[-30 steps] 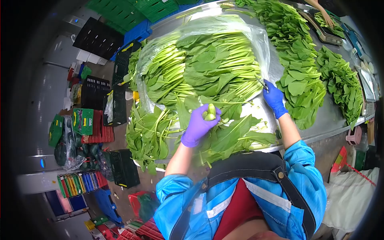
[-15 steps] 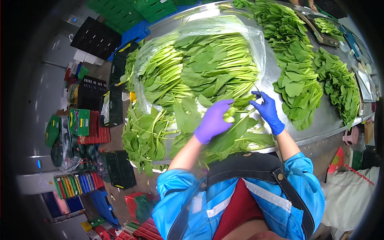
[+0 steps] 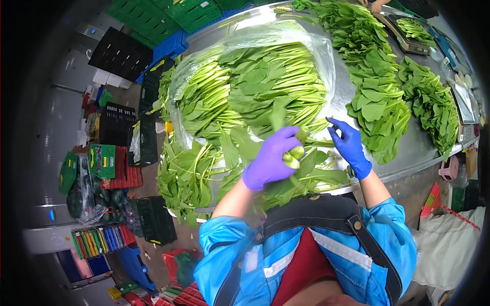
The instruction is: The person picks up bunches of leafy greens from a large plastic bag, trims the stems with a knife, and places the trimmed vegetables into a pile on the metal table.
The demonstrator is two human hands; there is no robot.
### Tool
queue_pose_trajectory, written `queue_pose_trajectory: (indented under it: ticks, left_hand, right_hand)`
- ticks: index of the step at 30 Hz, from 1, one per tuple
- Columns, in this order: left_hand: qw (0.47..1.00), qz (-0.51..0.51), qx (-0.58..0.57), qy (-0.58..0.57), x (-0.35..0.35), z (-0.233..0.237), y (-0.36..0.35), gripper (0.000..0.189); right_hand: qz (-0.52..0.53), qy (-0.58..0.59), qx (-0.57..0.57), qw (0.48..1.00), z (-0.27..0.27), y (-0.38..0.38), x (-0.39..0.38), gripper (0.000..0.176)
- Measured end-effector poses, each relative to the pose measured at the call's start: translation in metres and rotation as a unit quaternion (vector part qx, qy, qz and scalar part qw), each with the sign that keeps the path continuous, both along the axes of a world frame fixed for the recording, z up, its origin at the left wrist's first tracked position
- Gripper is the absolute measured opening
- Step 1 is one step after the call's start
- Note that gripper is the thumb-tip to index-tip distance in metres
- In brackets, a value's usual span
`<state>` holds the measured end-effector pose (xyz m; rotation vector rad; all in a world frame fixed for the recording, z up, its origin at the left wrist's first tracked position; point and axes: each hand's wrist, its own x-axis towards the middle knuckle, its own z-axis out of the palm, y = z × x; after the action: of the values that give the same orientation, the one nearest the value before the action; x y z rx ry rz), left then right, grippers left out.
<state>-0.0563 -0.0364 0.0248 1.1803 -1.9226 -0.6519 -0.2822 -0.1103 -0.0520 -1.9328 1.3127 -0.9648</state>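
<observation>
My left hand (image 3: 270, 159), in a purple glove, is closed around a small bunch of leafy greens; the pale cut stem ends (image 3: 294, 155) show beside its fingers. To the right, my right hand (image 3: 351, 148), in a blue glove, is over the table with thumb and forefinger apart. A small dark thing (image 3: 351, 172) shows by its wrist; I cannot make out what it is. In front of both hands, a clear plastic bag (image 3: 329, 66) lies spread under rows of stacked greens (image 3: 270, 84). Loose leaves (image 3: 186, 173) lie nearer my body.
More greens (image 3: 375, 97) lie in a long row along the metal table (image 3: 393, 166), with another pile (image 3: 429, 104) to the right. A scale (image 3: 406, 38) holding greens stands at the far right, near another person's hand (image 3: 377, 6). Crates (image 3: 153, 219) stand on the floor left.
My left hand has moved slightly left and down with the bunch, now tilted. My right hand has drawn right, away from the stems, its thumb and forefinger spreading.
</observation>
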Motion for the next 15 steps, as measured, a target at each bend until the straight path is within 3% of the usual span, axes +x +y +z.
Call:
queue_pose_trajectory:
  ticks: [2, 4, 6, 9, 11, 15]
  left_hand:
    - [0.999, -0.023, 0.035, 0.008, -0.002, 0.007, 0.005, 0.010]
    - [0.981, -0.075, 0.175, -0.026, -0.004, 0.001, 0.005, 0.013]
    - [0.985, -0.092, 0.146, -0.017, -0.005, -0.006, 0.010, 0.016]
    - [0.977, -0.079, 0.198, -0.015, -0.005, -0.013, 0.016, 0.018]
    - [0.990, -0.109, 0.092, -0.018, 0.001, -0.029, 0.019, 0.027]
    - [0.985, -0.126, 0.111, -0.036, 0.006, -0.030, 0.023, 0.029]
  right_hand:
    - [0.093, -0.049, -0.059, 0.993, 0.021, 0.013, 0.010, 0.034]
    - [0.158, 0.009, -0.112, 0.981, 0.032, 0.018, 0.017, 0.049]
    - [0.185, 0.060, -0.108, 0.975, 0.027, 0.019, 0.020, 0.054]
    - [0.212, 0.054, -0.100, 0.971, 0.016, 0.021, 0.023, 0.053]
    - [0.229, 0.069, -0.084, 0.967, 0.019, 0.021, 0.022, 0.052]
    - [0.241, 0.118, -0.061, 0.961, -0.005, 0.011, 0.013, 0.043]
